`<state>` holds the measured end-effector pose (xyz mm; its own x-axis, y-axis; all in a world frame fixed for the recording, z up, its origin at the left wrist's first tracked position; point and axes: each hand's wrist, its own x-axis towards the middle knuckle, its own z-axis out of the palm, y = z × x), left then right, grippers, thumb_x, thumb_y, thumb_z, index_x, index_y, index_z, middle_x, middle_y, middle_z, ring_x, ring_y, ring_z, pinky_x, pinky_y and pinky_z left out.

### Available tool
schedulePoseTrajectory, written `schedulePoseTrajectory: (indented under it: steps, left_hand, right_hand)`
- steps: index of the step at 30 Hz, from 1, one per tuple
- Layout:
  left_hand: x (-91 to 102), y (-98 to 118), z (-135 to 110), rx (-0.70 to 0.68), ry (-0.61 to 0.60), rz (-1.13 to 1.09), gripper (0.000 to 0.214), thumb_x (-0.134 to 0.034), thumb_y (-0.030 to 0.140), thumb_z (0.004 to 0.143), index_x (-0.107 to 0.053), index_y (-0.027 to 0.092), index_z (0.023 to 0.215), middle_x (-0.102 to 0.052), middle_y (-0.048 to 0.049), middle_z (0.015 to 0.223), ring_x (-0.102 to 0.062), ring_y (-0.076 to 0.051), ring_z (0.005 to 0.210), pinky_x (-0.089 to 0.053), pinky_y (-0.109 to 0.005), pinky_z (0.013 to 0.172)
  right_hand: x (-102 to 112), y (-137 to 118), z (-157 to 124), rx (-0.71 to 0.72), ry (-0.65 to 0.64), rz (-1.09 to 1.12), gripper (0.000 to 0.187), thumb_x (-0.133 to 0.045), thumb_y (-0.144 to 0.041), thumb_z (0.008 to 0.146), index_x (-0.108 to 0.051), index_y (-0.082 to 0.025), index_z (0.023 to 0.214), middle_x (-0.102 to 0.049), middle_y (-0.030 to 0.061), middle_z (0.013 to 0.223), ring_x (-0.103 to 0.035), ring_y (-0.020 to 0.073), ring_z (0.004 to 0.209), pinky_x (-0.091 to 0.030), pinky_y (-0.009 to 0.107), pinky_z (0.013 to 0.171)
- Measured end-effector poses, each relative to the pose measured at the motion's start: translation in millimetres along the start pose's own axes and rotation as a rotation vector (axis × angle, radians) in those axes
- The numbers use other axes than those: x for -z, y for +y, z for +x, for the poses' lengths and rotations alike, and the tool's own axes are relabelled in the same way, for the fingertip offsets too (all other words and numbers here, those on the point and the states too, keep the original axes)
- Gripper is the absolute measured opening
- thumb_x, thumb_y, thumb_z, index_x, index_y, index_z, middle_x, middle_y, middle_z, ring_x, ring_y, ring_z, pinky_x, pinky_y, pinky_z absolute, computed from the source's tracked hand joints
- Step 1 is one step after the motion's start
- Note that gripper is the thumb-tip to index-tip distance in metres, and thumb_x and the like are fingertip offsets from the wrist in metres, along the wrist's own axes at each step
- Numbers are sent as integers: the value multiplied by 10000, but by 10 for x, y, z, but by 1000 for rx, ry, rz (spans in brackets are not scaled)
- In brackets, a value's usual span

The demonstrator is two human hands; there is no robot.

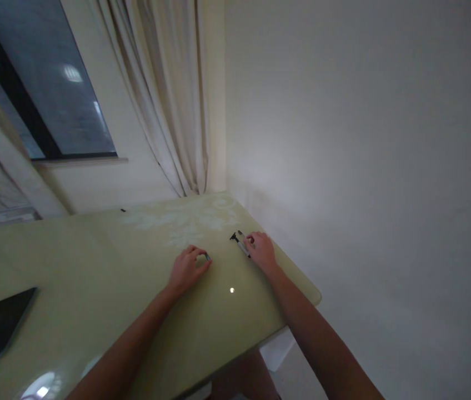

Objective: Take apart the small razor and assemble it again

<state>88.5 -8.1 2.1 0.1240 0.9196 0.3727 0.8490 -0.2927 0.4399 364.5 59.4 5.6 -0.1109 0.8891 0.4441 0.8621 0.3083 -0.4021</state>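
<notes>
Between the thumb and fingers of my left hand [187, 270] is a small grey-and-pale piece [207, 256], too small to name. My left hand is low over the table's middle. Closer to the wall, my right hand [262, 251] has its fingers curled in a pinch around a slim pale stick with a dark tip [241, 233]. Just left of those fingers lies a razor [241, 246] with a black T-shaped head and a grey handle. Its handle end reaches the right hand, and I cannot tell whether the hand touches it.
The glossy pale-green table [135, 289] meets the white wall [364, 166] on the right. A dark tablet-like slab [0, 328] lies at the left. A tiny dark object [123, 210] sits near the back edge. Behind are a curtain [169, 100] and a window [52, 72].
</notes>
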Motion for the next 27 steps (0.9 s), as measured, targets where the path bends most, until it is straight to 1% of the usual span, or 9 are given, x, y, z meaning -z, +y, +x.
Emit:
schedulePoseTrajectory:
  steps: [3, 5, 8, 10, 13, 17, 21, 24, 27]
  left_hand:
    - [400, -506, -268, 143, -3, 104, 307, -618, 468, 891, -766, 257, 1059, -701, -81, 1149, -682, -263, 1048, -514, -374, 915]
    - [624, -807, -458, 271, 2, 175, 334, -621, 494, 872, -772, 285, 1085, -699, -72, 1218, -663, -295, 1129, -495, -422, 952]
    - [808, -1095, -677, 343, -2, 178, 411, -588, 546, 874, -767, 282, 1133, -692, -78, 1256, -651, -304, 1157, -485, -440, 975]
    - [835, -1158, -738, 327, -8, 142, 456, -557, 556, 887, -758, 258, 1168, -688, -89, 1251, -668, -283, 1109, -494, -417, 961]
    - [821, -1117, -719, 320, -16, 146, 447, -540, 533, 898, -755, 258, 1178, -683, -92, 1261, -659, -294, 1130, -485, -435, 967]
    - [825, -1062, -682, 324, -33, 171, 448, -527, 516, 903, -750, 259, 1195, -679, -100, 1265, -640, -317, 1165, -481, -470, 966]
    - [842, -1140, -725, 269, -5, 152, 441, -542, 500, 894, -757, 239, 1177, -693, -104, 1211, -647, -292, 1130, -494, -420, 980]
    - [840, -1213, -733, 211, -2, 157, 436, -543, 489, 888, -763, 225, 1155, -704, -107, 1161, -655, -277, 1097, -495, -394, 1000]
    - [833, -1269, -716, 194, 7, 162, 456, -533, 498, 889, -766, 205, 1148, -709, -119, 1127, -664, -283, 1056, -507, -399, 984]
  right_hand:
    - [7, -100, -39, 34, -57, -62, 180, -631, -344, 973, -721, -190, 989, -737, 95, 960, -647, 231, 928, -414, 309, 836]
    - [-9, -135, -54, 39, -103, -85, 148, -643, -304, 957, -721, -187, 1005, -742, 106, 994, -657, 232, 926, -417, 306, 820]
    - [-47, -203, -31, 34, -166, -39, 96, -646, -215, 930, -714, -185, 991, -742, 96, 1003, -665, 210, 907, -424, 283, 787]
    - [-89, -331, 3, 29, -190, 39, 79, -650, -165, 908, -704, -178, 963, -741, 79, 964, -662, 190, 873, -426, 268, 771]
    - [-225, -718, 20, 53, -207, 178, 81, -675, -134, 869, -684, -171, 940, -730, 52, 906, -641, 164, 802, -428, 255, 747]
    - [-583, -1437, -78, 76, -239, 319, 77, -661, -131, 864, -641, -187, 913, -716, 34, 890, -623, 152, 776, -429, 248, 726]
    - [-945, -2025, -193, 49, -280, 342, 76, -655, -152, 870, -611, -210, 893, -705, 41, 899, -615, 177, 834, -436, 272, 758]
    - [-1092, -2280, -238, 28, -291, 368, 74, -670, -177, 865, -613, -213, 895, -687, 43, 912, -603, 189, 860, -441, 289, 787]
    - [-1115, -2357, -221, 69, -322, 377, 118, -723, -258, 866, -625, -207, 907, -674, 55, 949, -603, 199, 889, -440, 298, 796]
